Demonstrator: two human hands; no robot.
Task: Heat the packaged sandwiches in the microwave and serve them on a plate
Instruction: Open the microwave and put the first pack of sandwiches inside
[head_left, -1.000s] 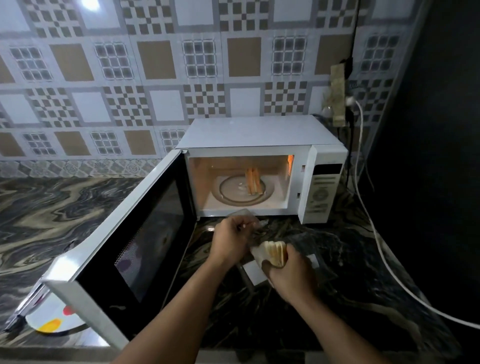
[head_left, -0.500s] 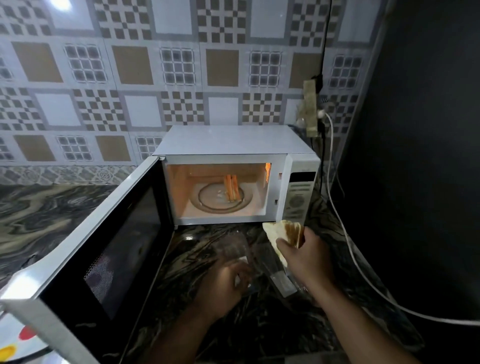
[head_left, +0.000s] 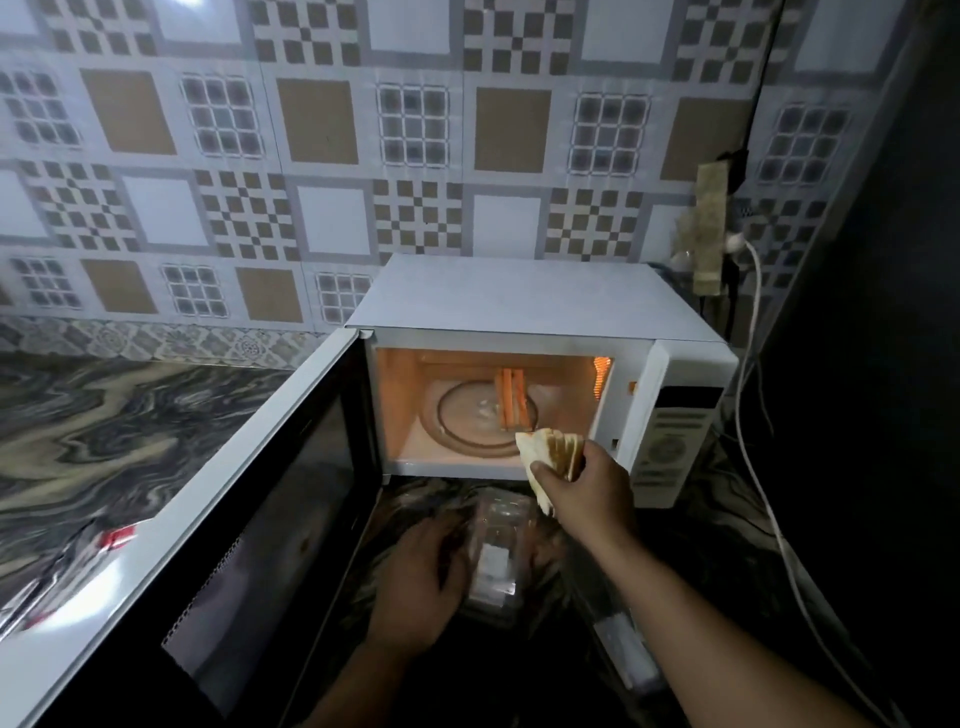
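Sandwich held at the open microwave

The pale triangular sandwich (head_left: 545, 454), its tip pointing up-left toward the lit white microwave (head_left: 519, 301), is gripped by the right hand (head_left: 584, 491). The left hand (head_left: 421, 582), fingers curled, holds the clear plastic package (head_left: 496, 561) on the dark marbled worktop (head_left: 104, 415).

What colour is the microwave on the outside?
White. The boxy microwave on the counter shows it best in the head view.

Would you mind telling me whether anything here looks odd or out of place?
Mildly: the sandwich already inside the microwave stands on edge on the turntable rather than lying flat. Nothing looks spilled or damaged.
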